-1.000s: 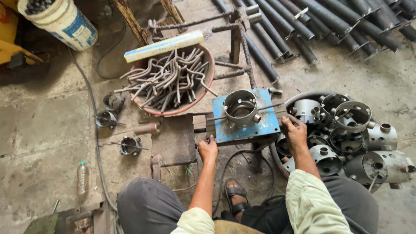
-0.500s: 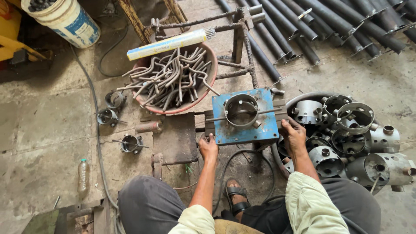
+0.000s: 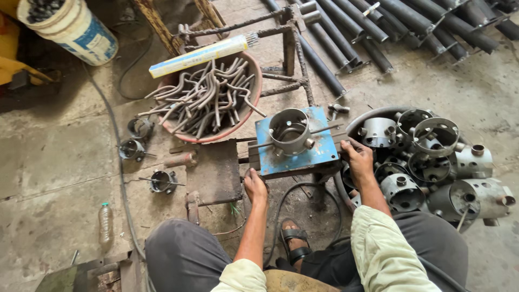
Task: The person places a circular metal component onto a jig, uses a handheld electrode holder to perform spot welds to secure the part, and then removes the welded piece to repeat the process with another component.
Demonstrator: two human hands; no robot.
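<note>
Here the blue jig plate lies flat on a low stand between the two hands, with the grey metal ring seated upright on it and a thin rod running across the ring, its long axis left to right. The left hand rests at the plate's near left corner, fingers curled together against the edge, while the right hand grips the plate's right edge where the rod's end points. Both hands lie just below the ring, and the right looks slightly nearer to the rod.
</note>
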